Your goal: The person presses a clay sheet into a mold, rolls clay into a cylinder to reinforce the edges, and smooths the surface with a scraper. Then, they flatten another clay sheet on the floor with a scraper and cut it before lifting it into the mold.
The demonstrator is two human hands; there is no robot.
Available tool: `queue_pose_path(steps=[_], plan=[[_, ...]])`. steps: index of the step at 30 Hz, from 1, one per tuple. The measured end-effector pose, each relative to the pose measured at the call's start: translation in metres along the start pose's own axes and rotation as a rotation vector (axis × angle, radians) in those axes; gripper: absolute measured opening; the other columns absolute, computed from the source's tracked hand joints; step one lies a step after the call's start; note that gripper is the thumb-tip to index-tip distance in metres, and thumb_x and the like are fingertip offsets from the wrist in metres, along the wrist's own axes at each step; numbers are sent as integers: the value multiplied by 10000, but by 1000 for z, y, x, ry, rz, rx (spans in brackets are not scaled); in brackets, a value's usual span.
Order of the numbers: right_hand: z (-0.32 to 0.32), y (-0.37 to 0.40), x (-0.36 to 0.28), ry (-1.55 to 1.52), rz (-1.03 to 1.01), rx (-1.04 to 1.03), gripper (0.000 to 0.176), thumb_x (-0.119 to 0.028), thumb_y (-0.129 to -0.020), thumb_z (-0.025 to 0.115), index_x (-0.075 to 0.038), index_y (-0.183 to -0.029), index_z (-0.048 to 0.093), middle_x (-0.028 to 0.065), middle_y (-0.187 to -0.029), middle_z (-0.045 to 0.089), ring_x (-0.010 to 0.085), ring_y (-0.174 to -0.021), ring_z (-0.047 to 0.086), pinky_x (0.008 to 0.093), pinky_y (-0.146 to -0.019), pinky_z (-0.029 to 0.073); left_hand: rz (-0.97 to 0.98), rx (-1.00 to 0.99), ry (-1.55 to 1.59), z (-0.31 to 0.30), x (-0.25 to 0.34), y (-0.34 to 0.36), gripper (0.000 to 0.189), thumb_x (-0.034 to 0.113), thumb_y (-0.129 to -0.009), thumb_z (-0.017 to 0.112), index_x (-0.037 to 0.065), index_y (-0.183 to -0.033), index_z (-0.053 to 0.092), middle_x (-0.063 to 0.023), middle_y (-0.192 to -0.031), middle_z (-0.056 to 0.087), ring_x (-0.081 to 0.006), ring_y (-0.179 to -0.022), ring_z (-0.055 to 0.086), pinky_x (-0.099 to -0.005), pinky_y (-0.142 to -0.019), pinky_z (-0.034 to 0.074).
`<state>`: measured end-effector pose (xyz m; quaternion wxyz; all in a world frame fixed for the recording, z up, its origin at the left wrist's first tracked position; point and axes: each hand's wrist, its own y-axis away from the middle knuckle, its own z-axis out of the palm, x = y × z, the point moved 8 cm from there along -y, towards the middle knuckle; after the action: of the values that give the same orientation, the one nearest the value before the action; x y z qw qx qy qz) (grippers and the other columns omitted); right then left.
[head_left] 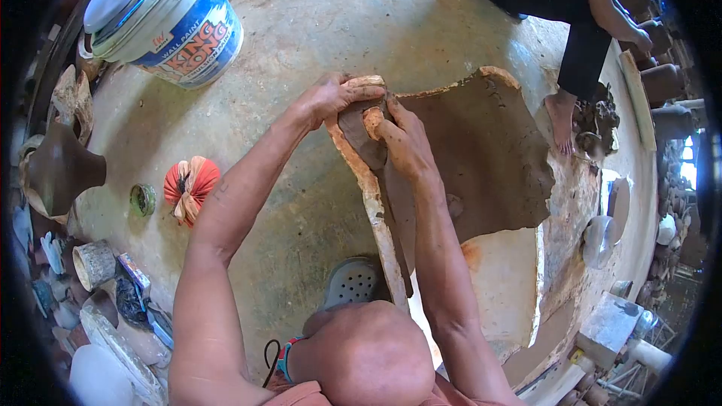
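Note:
A wide sheet of wet grey-brown clay (pixel 481 158) with ragged edges lies in a curved, pale plaster mold (pixel 500 274). The mold's chipped, orange-stained rim (pixel 370 188) runs up its left side. My left hand (pixel 338 98) is closed around the top of this rim, its fingers reaching over the clay. Beside it, my right hand (pixel 404 135) is closed on the clay at the same upper corner, the thumb by an orange-coloured lump (pixel 373 122). The undersides of both hands' fingers are partly hidden.
A paint bucket (pixel 188 37) stands upper left on the floor. Nearer are a red cloth bundle (pixel 192 186), a small green-rimmed jar (pixel 142 200) and a dark clay pot (pixel 64 169). Another person's bare foot (pixel 560 120) is at upper right, near a clay heap (pixel 596 120).

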<state>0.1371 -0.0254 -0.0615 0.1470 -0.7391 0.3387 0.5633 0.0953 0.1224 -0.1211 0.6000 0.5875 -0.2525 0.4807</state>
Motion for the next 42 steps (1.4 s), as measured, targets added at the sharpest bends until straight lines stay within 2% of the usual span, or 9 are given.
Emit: queue_pose_path(steps=[2, 4, 11, 16, 19, 29, 35, 38, 42], plan=[[-1, -2, 2, -9, 8, 13, 587, -243, -843, 558, 57, -1345, 611, 170, -1134, 725, 271, -1048, 634, 354, -953, 479, 62, 15, -96, -4, 3, 3, 538, 373, -972, 781, -4, -1339, 666, -85, -1242, 731, -157, -1089, 705, -342, -936, 611], [0, -3, 1, -7, 15, -65, 635, -294, -908, 591, 46, -1443, 557, 286, -1333, 672, 371, -1250, 653, 424, -1065, 478, 114, -10, -100, -1, 3, 0, 549, 400, -995, 748, -5, -1355, 659, -97, -1281, 719, -162, -1094, 703, -353, -936, 612], [18, 2, 8, 43, 25, 32, 835, -429, -967, 643, 110, -1551, 385, 352, -1412, 588, 420, -1385, 549, 437, -1143, 428, -75, 28, 313, -1, -15, 27, 520, 315, -1063, 654, -6, -1463, 571, -128, -1412, 655, -202, -1215, 674, -359, -1024, 584], [25, -5, -9, 580, -82, 69, 1118, -742, -924, 610, 44, -1637, 259, 253, -1737, 129, 497, -1584, 164, 606, -1256, 262, 137, 58, 264, 2, -6, 33, 502, 295, -1071, 639, 9, -1476, 558, -118, -1389, 670, -209, -1236, 665, -349, -1079, 555], [27, -8, -28, 855, -79, -41, 1127, -775, -896, 615, -21, -1657, 263, 199, -1761, 89, 522, -1586, 119, 707, -1232, 213, 161, 73, 288, -1, -7, 33, 497, 294, -1073, 638, -1, -1465, 560, -119, -1344, 691, -200, -1207, 675, -338, -1061, 565], [9, -22, -14, 822, -154, -80, 1099, -862, -802, 630, -223, -1656, 366, 134, -1771, 117, 487, -1607, 56, 741, -1232, 157, 161, 253, 497, 1, -30, 46, 462, 240, -1019, 732, 25, -1408, 608, -70, -1238, 730, -162, -1056, 727, -312, -900, 625], [18, -12, -27, 996, -288, -201, 1152, -919, -748, 616, -244, -1651, 379, 131, -1772, 117, 506, -1601, 53, 767, -1219, 130, 297, 199, 431, 17, -16, 58, 483, 288, -1092, 607, 33, -1493, 520, -99, -1383, 649, -204, -1224, 662, -363, -1015, 589], [-2, -25, -19, 757, -303, -83, 1164, -925, -750, 605, -218, -1648, 385, 145, -1770, 116, 509, -1599, 52, 783, -1208, 121, 331, 158, 778, 21, -25, 65, 639, 373, -1098, 577, 72, -1614, 352, -103, -1505, 550, -219, -1336, 582, -408, -1068, 558], [9, -10, -12, 893, -214, -104, 1180, -931, -749, 597, -188, -1643, 394, 158, -1769, 104, 508, -1600, 49, 789, -1202, 118, 311, 354, 731, 27, -26, 75, 627, 359, -1102, 570, 94, -1624, 344, -109, -1516, 541, -241, -1338, 585, -422, -1087, 551]])
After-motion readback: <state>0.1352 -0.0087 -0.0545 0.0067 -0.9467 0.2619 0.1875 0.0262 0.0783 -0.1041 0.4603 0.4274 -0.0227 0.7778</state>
